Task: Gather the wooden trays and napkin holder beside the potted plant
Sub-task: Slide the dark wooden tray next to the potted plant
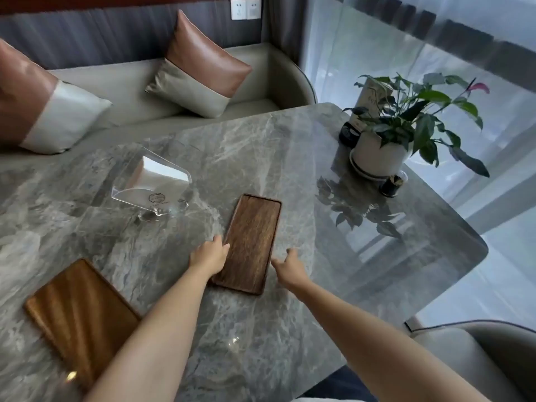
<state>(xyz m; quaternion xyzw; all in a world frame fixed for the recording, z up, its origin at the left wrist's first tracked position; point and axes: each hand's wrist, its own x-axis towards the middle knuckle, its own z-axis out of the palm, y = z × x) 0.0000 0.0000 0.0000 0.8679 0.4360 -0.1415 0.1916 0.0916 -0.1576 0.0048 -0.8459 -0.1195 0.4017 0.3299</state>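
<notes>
A dark wooden tray [249,239] lies flat in the middle of the grey marble table [261,146]. My left hand [209,255] rests against the tray's left long edge, fingers curled on the rim. My right hand [287,266] touches its right long edge, fingers spread. A second, lighter wooden tray [78,317] lies at the near left, partly under my left forearm. A clear acrylic napkin holder [153,187] stands left of centre, empty. The potted plant [406,126] in a white pot stands at the far right corner.
A small dark jar [393,184] stands in front of the pot, and a dark round object [348,133] with a card stands behind it. A cushioned bench with two pillows [200,68] runs along the far side. A chair [478,352] sits at the near right.
</notes>
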